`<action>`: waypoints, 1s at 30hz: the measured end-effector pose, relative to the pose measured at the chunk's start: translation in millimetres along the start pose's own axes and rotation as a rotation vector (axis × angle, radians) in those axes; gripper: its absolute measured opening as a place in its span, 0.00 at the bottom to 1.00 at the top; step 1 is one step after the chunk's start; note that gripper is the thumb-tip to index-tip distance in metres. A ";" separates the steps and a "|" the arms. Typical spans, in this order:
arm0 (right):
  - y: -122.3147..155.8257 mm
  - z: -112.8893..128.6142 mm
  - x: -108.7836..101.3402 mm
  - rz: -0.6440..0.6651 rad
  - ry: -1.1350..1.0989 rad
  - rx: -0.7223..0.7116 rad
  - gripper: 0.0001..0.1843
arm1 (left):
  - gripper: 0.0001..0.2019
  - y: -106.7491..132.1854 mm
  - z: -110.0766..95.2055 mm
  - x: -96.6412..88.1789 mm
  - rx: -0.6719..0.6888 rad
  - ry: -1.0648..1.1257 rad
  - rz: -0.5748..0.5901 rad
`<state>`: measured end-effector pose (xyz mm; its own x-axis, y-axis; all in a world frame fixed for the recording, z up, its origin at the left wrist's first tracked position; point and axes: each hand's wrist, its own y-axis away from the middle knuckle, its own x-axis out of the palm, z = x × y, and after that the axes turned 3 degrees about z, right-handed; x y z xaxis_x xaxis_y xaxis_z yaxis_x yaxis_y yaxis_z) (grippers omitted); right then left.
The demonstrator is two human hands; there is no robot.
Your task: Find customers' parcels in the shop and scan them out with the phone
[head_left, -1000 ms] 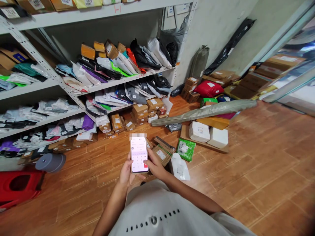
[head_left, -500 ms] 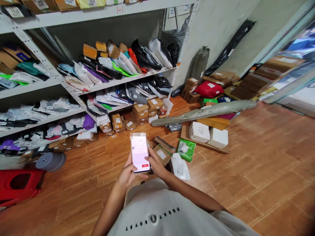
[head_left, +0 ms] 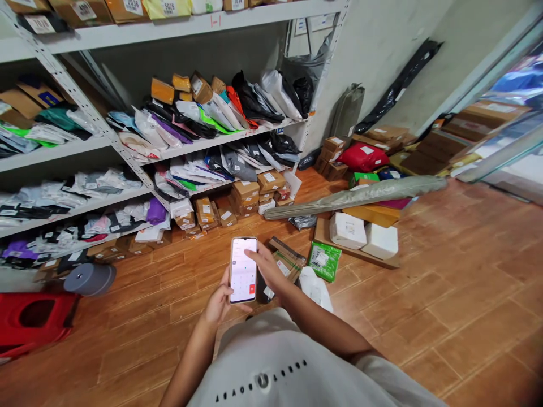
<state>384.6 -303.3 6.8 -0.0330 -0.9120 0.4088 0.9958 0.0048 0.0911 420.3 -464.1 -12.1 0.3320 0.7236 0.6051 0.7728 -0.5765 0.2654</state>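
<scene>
A smartphone (head_left: 243, 277) with a lit white and pink screen is held upright in front of my body. The screen shows a number keypad and a red button at its lower right. My left hand (head_left: 218, 301) is closed around the phone's lower left side, its thumb on the edge near the bottom. From the right, my right hand (head_left: 268, 265) reaches over the phone, with a finger stretched onto the upper part of the screen and its fingers apart. Its palm side is hidden.
Metal shelves (head_left: 203, 148) full of bagged parcels and boxes stand ahead and left. On the wooden floor lie a green parcel (head_left: 324, 261), a white package (head_left: 314, 288), a long wrapped bundle (head_left: 360, 195) and boxes. A red plastic stool (head_left: 40, 322) and grey bin (head_left: 90, 278) are at left.
My right hand has left the phone's lower right side and moved up, a finger now on the upper screen. A keypad has appeared. My left hand keeps its hold.
</scene>
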 end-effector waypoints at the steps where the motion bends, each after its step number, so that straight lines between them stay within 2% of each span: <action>1: -4.2 0.1 5.7 -0.052 -0.011 -0.011 0.20 | 0.39 0.8 -0.4 -1.3 -0.007 -0.021 -0.001; 4: -12.5 -3.8 18.2 -0.155 -0.019 -0.018 0.23 | 0.38 3.2 -1.7 -4.9 -0.011 -0.060 -0.012; 7: -16.7 -12.5 22.4 -0.140 -0.065 -0.003 0.18 | 0.37 6.4 -3.6 -9.6 -0.003 -0.045 -0.033; 13: -17.4 -31.5 16.6 0.102 -0.020 0.069 0.16 | 0.39 14.3 -7.6 -21.6 0.055 0.151 -0.072; 17: -9.5 -32.3 10.3 0.301 0.073 0.122 0.17 | 0.36 14.1 -11.0 -26.4 0.111 0.239 -0.087; 22: -13.3 -29.6 8.0 0.474 0.105 0.050 0.24 | 0.36 9.7 -17.6 -28.3 0.145 0.251 -0.095; 25: -27.7 -31.5 14.2 0.431 0.080 0.094 0.19 | 0.35 6.6 -24.1 -29.8 0.150 0.235 -0.137; 30: -66.3 -30.7 37.1 0.165 -0.012 0.134 0.19 | 0.35 -11.1 -36.0 -41.9 0.112 0.094 -0.155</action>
<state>320.0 -350.0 -11.9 0.1273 -0.8894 0.4391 0.9677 0.2086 0.1419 378.4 -501.7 -13.4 0.1560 0.7587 0.6325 0.8679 -0.4110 0.2790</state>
